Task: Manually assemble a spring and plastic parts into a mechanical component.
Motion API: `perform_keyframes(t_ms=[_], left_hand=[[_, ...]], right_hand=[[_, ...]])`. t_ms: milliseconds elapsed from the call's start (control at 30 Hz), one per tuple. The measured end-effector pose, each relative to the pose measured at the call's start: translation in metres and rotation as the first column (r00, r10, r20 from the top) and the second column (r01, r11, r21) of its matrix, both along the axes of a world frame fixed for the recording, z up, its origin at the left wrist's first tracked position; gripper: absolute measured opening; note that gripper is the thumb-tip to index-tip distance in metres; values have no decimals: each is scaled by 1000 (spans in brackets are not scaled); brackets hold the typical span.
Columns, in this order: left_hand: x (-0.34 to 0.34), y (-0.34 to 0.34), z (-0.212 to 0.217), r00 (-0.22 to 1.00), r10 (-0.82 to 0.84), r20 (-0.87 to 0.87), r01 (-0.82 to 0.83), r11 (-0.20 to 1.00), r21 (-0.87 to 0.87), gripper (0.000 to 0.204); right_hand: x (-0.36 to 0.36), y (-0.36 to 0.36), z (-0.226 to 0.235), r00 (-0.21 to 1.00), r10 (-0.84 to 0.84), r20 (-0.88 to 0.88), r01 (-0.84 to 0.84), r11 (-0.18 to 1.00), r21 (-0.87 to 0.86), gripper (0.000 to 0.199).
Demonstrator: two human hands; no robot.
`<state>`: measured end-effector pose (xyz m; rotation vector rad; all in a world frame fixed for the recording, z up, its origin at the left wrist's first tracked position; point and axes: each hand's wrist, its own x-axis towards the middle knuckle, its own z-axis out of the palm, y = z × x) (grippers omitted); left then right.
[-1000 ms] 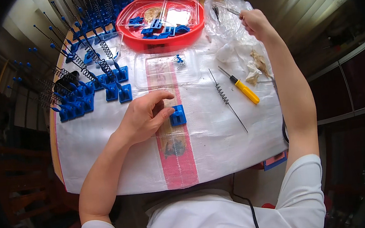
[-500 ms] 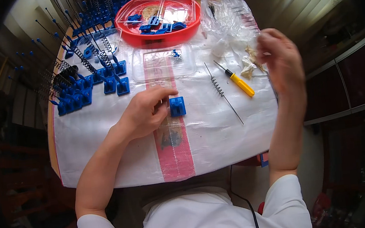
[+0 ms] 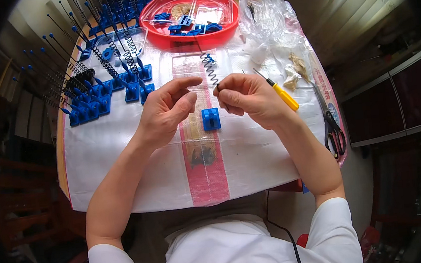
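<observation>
Spring (image 3: pixel 209 69), a thin coiled wire rod, stands just above frame centre, its lower end pinched in the right hand (image 3: pixel 248 100). The left hand (image 3: pixel 168 112) hovers beside it, fingers half-curled and empty. The blue block (image 3: pixel 211 119) lies below them on the white sheet (image 3: pixel 122 160). Seemingly the spring is about to be fitted; next comes aligning its tip with the block's slot.

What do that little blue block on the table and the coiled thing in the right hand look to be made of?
The blue block looks like moulded plastic: even, saturated colour, a smooth, slightly glossy face and crisp square edges. The coiled spring pinched in the right hand is probably thin metal wire: dark, tightly and evenly wound, holding its shape as it stands up. Whether it is coated is too small to tell.
</observation>
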<state>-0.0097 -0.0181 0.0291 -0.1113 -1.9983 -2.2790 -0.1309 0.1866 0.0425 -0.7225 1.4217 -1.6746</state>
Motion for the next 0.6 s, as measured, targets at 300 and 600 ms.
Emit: perform_keyframes(t_ms=[300,600], left_hand=[[-3,5,-17,990,75,-122,-77,997,-7,42],[-2,4,-9,996,-84,38,67,940,334,29]], right_hand=[[13,4,0,992,121,-31,-119,989,83,15],[19,3,4,978,163,-127,-139,974,178,16]])
